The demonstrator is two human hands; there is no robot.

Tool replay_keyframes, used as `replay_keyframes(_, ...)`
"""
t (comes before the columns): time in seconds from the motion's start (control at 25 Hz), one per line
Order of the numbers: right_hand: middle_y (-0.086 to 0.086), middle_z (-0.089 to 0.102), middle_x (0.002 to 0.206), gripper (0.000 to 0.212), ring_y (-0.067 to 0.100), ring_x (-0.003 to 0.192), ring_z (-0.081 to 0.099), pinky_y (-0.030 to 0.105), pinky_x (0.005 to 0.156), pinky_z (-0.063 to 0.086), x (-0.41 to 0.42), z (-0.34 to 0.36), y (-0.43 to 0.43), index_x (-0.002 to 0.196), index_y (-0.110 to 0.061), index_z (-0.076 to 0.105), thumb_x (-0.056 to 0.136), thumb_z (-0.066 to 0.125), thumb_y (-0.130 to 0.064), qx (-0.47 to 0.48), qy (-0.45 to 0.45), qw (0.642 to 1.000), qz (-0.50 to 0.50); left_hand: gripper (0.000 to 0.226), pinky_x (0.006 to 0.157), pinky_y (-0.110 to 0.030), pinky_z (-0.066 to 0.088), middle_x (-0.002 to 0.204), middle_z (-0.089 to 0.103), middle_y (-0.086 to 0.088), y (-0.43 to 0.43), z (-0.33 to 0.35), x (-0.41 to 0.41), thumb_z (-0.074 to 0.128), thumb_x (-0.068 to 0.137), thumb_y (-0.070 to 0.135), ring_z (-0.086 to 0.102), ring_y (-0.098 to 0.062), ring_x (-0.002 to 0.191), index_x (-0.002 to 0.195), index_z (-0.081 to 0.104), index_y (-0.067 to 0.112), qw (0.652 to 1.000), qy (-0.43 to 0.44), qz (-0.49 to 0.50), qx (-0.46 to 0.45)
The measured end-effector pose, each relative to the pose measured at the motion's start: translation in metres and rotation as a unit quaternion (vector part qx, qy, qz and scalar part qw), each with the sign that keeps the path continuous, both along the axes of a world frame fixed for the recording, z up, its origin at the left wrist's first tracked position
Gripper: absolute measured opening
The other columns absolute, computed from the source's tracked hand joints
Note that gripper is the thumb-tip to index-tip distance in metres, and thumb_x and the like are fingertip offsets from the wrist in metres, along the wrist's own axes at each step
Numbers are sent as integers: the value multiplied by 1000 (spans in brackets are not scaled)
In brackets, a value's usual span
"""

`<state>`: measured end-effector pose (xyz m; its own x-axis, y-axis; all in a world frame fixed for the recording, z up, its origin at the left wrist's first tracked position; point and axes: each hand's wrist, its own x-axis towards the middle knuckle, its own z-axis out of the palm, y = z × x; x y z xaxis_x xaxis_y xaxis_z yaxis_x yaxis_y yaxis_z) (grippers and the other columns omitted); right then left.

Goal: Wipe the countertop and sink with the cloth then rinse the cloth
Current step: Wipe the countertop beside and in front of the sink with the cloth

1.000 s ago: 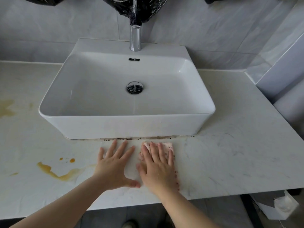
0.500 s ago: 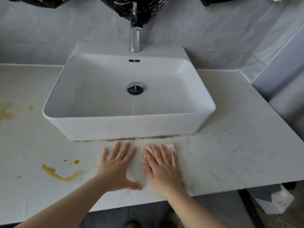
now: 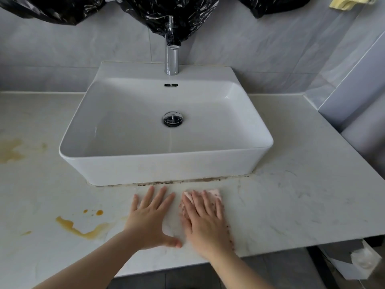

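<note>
Head view: looks down on a white vessel sink (image 3: 166, 167) standing on a pale marbled countertop (image 3: 291, 205), with two bare forearms reaching in from the bottom edge.
Cloth: a pink cloth (image 3: 214, 193) lies flat on the countertop just in front of the sink's front wall, below its right half. Only its far corner and a speckled right edge show from under the hand.
Right hand: the right hand (image 3: 204, 220) lies palm-down on the cloth, fingers straight and close together, pointing toward the sink. It presses on the cloth and curls round nothing.
Left hand: the left hand (image 3: 150, 222) lies flat on bare countertop just left of the cloth, in front of the sink's middle. Its fingers are spread and straight, the thumb stretched toward the right hand, and it holds nothing.
Grime: a dark speckled line (image 3: 187, 181) runs along the seam where the sink's front wall meets the countertop, just beyond the fingertips.
Stains: an orange-brown smear (image 3: 81, 228) with two small drops beside it lies in front of the sink's left corner. A paler brown patch (image 3: 10, 151) sits well to the sink's left.
Sink basin: a chrome drain (image 3: 173, 119) sits at its middle and an overflow slot (image 3: 171, 85) in its back wall.
Faucet: a chrome faucet (image 3: 171, 59) rises from the sink's back ledge, its top covered by black plastic (image 3: 170, 17).
</note>
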<state>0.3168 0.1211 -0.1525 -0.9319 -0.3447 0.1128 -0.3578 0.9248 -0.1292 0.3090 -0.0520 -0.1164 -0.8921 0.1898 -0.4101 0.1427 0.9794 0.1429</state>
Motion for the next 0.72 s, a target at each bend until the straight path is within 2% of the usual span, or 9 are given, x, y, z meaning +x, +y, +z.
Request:
replay_keyframes(0.08,-10,52,138,44,21,129,44,46,104,24,-21,2,38,133,-31,44,99,20,-44,7,9,1000,-1,137,112,-50,-14,141,-36,12,1,1,0,37,33,95,-35,-15,130,142,-21,36,1000,-1,5,3)
replay_keyframes(0.16,-10,43,145,48,21,133,41,46,109,22,-37,0,93,139,-32,39,96,21,-43,20,9,993,-115,138,111,-49,-15,140,-36,13,3,3,-1,25,26,95,-35,-17,132,141,-24,37,1000,-4,-1,-5)
replay_keyframes(0.28,-7,13,159,52,18,146,8,46,116,5,-46,9,139,150,-33,15,99,18,-43,1,-66,947,-313,133,111,-49,-16,139,-38,12,4,2,-2,21,26,94,-34,-17,132,132,-34,36,1000,-8,9,-5)
replay_keyframes(0.32,-7,10,159,53,18,146,5,47,116,2,-49,10,128,150,-33,15,98,19,-44,-3,-66,940,-334,130,111,-49,-16,139,-38,13,4,1,-1,22,27,95,-35,-17,132,128,-37,36,1000,-7,12,-4)
replay_keyframes(0.4,-9,20,157,56,20,145,15,47,114,3,-46,10,82,146,-32,29,93,18,-47,-28,-55,967,-247,129,111,-47,-16,139,-39,14,3,0,0,23,28,95,-36,-16,131,122,-41,36,1000,-7,15,-3)
replay_keyframes(0.48,-8,43,146,53,24,137,38,50,110,15,-28,9,36,134,-27,51,90,27,-45,-30,-20,997,-71,129,112,-46,-15,139,-39,15,4,0,0,20,25,96,-36,-14,130,120,-43,36,1000,-8,17,-7)
replay_keyframes(0.56,-8,52,139,47,25,131,46,51,106,22,-23,7,29,131,-28,54,92,33,-44,-6,-18,999,43,129,112,-45,-14,138,-40,15,4,1,0,15,22,98,-36,-14,130,120,-43,37,1000,-8,14,-14)
replay_keyframes(0.64,-11,47,143,50,22,134,42,49,109,18,-37,10,64,137,-33,46,93,26,-47,6,-38,999,24,129,112,-45,-13,137,-42,14,5,2,0,17,24,98,-36,-14,131,120,-44,38,1000,-14,13,-18)
replay_keyframes(0.72,-16,22,155,62,15,145,19,46,116,4,-50,6,115,147,-41,20,88,4,-55,40,-45,995,-77,129,113,-46,-13,137,-42,14,4,2,0,20,26,99,-36,-14,131,120,-43,38,1000,-14,13,-18)
